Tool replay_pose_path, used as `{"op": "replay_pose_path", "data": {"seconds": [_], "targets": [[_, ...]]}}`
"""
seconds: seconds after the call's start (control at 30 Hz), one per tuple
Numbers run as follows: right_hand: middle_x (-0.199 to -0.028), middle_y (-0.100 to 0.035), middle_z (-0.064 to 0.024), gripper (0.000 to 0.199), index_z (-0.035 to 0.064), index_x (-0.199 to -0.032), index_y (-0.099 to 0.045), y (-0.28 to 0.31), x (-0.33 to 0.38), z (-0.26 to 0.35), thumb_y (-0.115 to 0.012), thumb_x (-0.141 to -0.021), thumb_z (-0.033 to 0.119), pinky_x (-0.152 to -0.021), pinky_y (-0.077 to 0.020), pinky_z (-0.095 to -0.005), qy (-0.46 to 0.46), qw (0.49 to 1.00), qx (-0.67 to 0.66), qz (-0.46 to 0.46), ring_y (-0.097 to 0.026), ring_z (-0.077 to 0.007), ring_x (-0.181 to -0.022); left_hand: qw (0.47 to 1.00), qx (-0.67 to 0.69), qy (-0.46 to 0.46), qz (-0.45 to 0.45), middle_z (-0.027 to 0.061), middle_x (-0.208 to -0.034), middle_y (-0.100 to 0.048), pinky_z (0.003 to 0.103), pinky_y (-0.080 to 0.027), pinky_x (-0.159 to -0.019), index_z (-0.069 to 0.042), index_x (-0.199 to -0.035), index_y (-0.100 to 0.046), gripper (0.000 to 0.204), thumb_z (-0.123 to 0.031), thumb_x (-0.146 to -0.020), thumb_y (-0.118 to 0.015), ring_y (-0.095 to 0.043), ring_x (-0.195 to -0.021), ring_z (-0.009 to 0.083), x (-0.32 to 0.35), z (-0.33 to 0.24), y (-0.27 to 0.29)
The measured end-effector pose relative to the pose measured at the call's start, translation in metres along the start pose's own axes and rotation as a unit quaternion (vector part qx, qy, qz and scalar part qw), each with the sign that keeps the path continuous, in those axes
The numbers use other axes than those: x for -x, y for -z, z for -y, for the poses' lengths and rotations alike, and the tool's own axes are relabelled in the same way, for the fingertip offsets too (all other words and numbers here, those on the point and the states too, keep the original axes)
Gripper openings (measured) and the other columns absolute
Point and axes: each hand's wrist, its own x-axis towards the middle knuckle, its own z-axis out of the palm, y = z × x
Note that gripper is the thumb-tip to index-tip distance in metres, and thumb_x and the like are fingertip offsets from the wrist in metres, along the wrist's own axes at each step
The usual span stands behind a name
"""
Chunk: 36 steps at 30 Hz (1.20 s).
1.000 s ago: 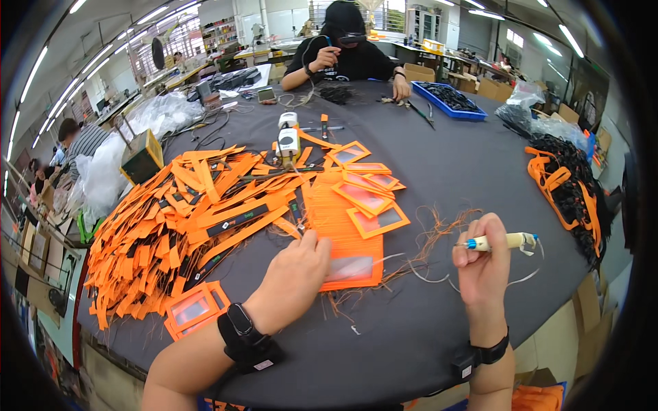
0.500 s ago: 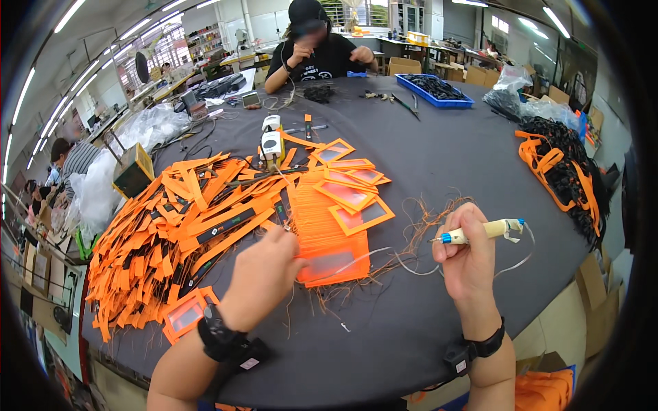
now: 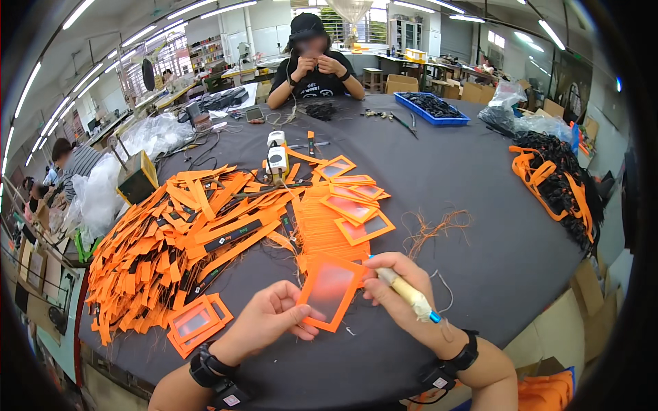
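My left hand [image 3: 269, 316] grips the lower left edge of an orange-bordered clear window panel [image 3: 334, 282], holding it tilted above the dark tabletop. In my right hand [image 3: 401, 312] is a corded pen-shaped tool [image 3: 406, 291] with a cream wrapped body and blue ends. Its front end is beside the panel's upper right corner, where my right fingers are also close; whether they touch the panel I cannot tell. Just beyond my hands lies a neat stack of orange panels [image 3: 322, 229], with several loose orange frames [image 3: 365, 227] fanned along its right side.
A large heap of orange strips [image 3: 151, 260] covers the left side. Loose threads [image 3: 439, 229] lie right of the stack. A white power socket [image 3: 277, 161], a blue tray [image 3: 432, 109] and black-orange straps [image 3: 548, 178] are farther out. A co-worker [image 3: 312, 68] sits opposite.
My left hand has lifted an orange panel off the stack and drawn it nearer. My right hand has moved left and down with the tool, bringing its tip to the panel's corner.
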Motion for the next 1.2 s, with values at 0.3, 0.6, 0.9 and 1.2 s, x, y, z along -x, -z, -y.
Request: {"op": "replay_pose_path", "data": {"seconds": [0.3, 0.6, 0.9, 1.2], "targets": [[-0.086, -0.062, -0.0048, 0.024, 0.0046, -0.106, -0.054, 0.001, -0.003, -0.015, -0.065, -0.085, -0.001, -0.057, -0.0491, -0.0212, -0.054, 0.991, -0.107, -0.060, -0.059, -0.0084, -0.068, 0.995, 0.092, 0.032, -0.004, 0.0123, -0.097, -0.066, 0.027, -0.057, -0.066, 0.001, -0.105, -0.053, 0.016, -0.013, -0.097, -0.055, -0.067, -0.076, 0.0164, -0.002, 0.032, -0.003], [-0.080, -0.058, -0.0033, 0.020, 0.0055, -0.102, -0.058, -0.001, -0.002, -0.009, -0.067, -0.085, 0.001, -0.059, -0.0498, -0.0218, 0.019, 0.988, -0.066, -0.136, -0.058, -0.0081, -0.066, 0.996, 0.070, 0.046, 0.007, 0.0155, -0.099, -0.066, 0.025, -0.055, -0.062, 0.003, -0.106, -0.057, 0.037, -0.032, -0.102, -0.045, -0.067, -0.078, 0.0190, 0.010, 0.037, 0.013], [-0.087, -0.065, -0.0078, 0.033, 0.0106, -0.104, -0.066, -0.009, 0.019, 0.001, -0.073, -0.071, 0.013, -0.059, -0.0538, -0.0278, 0.458, 0.806, 0.317, 0.198, -0.066, -0.0229, -0.074, 0.952, 0.271, 0.107, 0.094, 0.0169, -0.113, -0.065, 0.032, -0.058, -0.077, 0.004, -0.123, -0.053, 0.037, -0.025, -0.099, -0.051, -0.069, -0.092, 0.0228, 0.008, 0.031, 0.010], [-0.081, -0.060, -0.0088, 0.041, -0.0015, -0.110, -0.059, 0.005, 0.006, -0.028, -0.055, -0.097, 0.037, -0.065, -0.0496, -0.0304, 0.001, 0.993, -0.113, 0.040, -0.059, -0.0179, -0.073, 0.990, 0.128, 0.043, -0.032, 0.0146, -0.110, -0.067, 0.028, -0.056, -0.080, 0.001, -0.115, -0.056, 0.022, -0.009, -0.096, -0.052, -0.066, -0.093, 0.0145, 0.008, 0.030, 0.008]]}}
